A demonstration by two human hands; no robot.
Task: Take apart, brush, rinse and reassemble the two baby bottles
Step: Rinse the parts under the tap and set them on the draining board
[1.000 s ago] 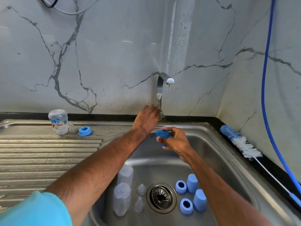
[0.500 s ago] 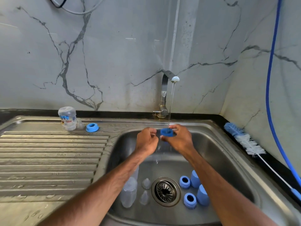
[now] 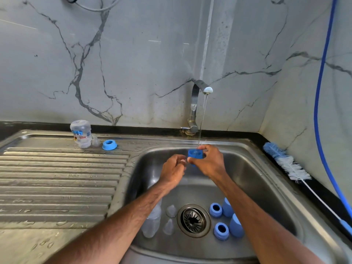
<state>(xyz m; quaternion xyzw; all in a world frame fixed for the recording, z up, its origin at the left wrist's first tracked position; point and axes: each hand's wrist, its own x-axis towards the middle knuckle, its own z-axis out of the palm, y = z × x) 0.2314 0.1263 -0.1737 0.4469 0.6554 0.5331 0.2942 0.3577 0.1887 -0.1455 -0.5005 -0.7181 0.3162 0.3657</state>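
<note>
Only print in view: a label (image 3: 82, 134) round the clear bottle (image 3: 81, 128) standing at the back of the sink drainer (image 3: 57, 168). Label has blue marks up top & small red marks below, all too blurred to read; no brand, word or no. can be made out.

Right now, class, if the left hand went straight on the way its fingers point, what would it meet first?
Most likely the blue ring that the right hand holds under the running tap; the left hand points at it from close by, though depth is unclear.
</note>
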